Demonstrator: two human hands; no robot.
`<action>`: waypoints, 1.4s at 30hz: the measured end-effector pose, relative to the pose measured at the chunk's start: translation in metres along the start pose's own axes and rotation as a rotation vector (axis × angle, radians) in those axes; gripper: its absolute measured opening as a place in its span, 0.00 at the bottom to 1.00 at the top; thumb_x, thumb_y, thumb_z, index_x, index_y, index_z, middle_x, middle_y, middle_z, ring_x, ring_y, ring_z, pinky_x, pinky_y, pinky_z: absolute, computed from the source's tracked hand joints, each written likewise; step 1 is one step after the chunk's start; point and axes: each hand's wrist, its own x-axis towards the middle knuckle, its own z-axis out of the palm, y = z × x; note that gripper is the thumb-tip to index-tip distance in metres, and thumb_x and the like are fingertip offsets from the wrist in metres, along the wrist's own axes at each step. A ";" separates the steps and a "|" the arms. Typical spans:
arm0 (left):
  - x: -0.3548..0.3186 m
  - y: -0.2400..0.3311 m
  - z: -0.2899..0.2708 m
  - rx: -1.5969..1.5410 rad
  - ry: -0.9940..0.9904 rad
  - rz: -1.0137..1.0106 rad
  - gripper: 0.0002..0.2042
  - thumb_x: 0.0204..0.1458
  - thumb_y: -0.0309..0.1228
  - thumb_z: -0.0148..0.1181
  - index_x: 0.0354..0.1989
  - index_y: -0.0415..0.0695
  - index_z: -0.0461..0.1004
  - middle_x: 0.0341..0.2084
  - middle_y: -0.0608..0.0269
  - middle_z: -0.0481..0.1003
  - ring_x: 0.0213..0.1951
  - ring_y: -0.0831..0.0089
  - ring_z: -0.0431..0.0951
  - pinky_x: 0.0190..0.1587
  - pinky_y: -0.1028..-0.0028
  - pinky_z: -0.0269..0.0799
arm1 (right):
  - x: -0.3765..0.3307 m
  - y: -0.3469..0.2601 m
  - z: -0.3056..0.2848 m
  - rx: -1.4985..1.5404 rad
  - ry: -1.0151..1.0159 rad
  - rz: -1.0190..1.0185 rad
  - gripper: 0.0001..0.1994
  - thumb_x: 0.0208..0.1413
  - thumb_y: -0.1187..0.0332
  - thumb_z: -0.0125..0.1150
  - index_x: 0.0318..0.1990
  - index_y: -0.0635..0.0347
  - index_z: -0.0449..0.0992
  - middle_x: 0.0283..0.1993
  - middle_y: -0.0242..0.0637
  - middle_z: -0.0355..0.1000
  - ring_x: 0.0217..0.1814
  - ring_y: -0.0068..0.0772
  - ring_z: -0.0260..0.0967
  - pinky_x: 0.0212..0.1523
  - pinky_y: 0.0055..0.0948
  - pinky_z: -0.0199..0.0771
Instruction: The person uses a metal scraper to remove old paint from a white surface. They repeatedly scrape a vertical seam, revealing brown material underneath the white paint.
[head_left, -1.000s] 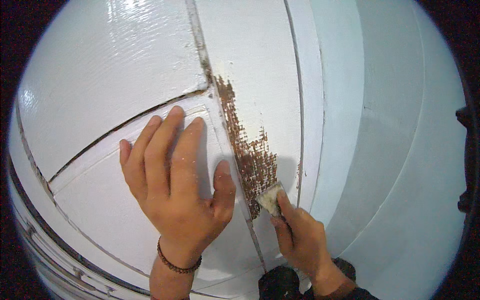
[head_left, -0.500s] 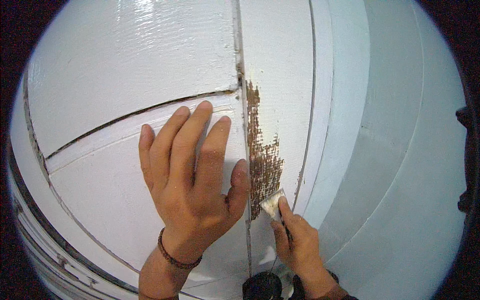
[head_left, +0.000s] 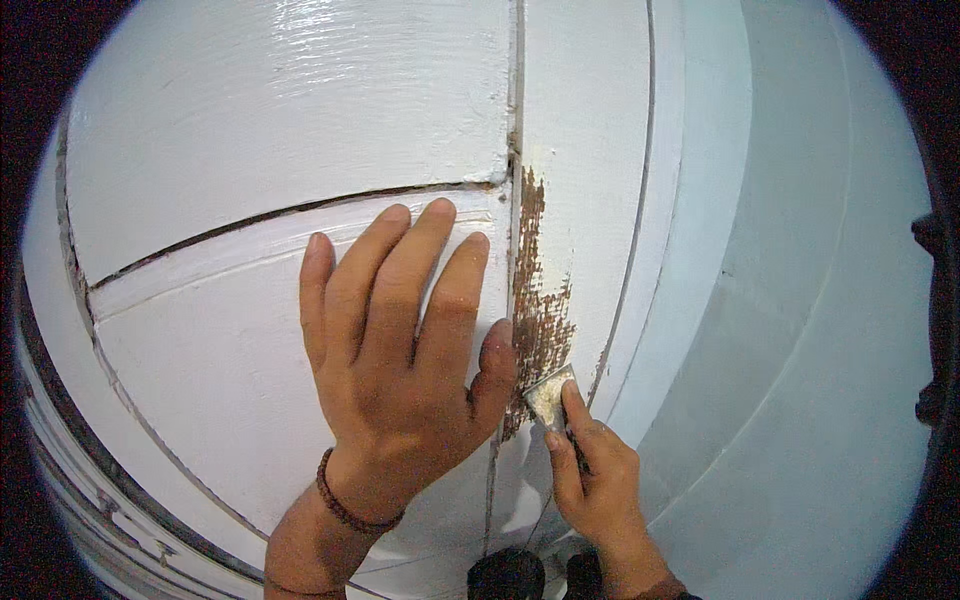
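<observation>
My left hand (head_left: 400, 340) rests with spread fingers on the white painted door (head_left: 200, 380), just left of a vertical seam. A dark beaded bracelet (head_left: 345, 500) circles that wrist. My right hand (head_left: 600, 475) grips a paint scraper (head_left: 548, 398), its flat blade coated with pale paint residue. The blade lies against the lower part of a scraped brown patch (head_left: 540, 320), where dark bare surface shows through the white paint. Most of the scraper's handle is hidden in my fingers.
A dark horizontal gap (head_left: 290, 212) crosses the door above my left hand. To the right are the frame edge (head_left: 640, 250) and a pale grey wall (head_left: 800, 400). Dark shoes (head_left: 505, 575) show at the bottom. Ridged trim (head_left: 90, 500) curves along the lower left.
The view has shifted slightly, so the door and my left hand appear farther right. The scraper blade sits slightly higher and is angled differently on the brown patch. Both hands keep their hold.
</observation>
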 end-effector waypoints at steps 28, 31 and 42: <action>0.000 0.003 0.003 -0.001 0.004 0.006 0.22 0.51 0.33 0.61 0.56 0.45 0.73 0.60 0.54 0.70 0.65 0.55 0.66 0.71 0.46 0.47 | 0.022 0.010 -0.003 0.007 0.072 -0.100 0.27 0.63 0.66 0.60 0.69 0.61 0.65 0.29 0.44 0.74 0.27 0.43 0.74 0.29 0.39 0.75; -0.001 0.003 0.001 0.015 0.021 0.008 0.19 0.51 0.35 0.61 0.52 0.45 0.76 0.58 0.55 0.71 0.64 0.58 0.66 0.71 0.45 0.48 | 0.019 0.006 -0.006 0.001 0.061 -0.108 0.27 0.62 0.66 0.61 0.69 0.59 0.66 0.29 0.44 0.74 0.27 0.43 0.74 0.29 0.39 0.75; -0.002 0.004 0.000 0.019 -0.015 0.008 0.22 0.50 0.33 0.62 0.56 0.46 0.73 0.60 0.53 0.70 0.65 0.54 0.66 0.71 0.45 0.47 | 0.031 0.005 -0.006 0.039 0.109 -0.105 0.27 0.63 0.65 0.60 0.69 0.58 0.65 0.27 0.43 0.71 0.25 0.44 0.73 0.28 0.40 0.74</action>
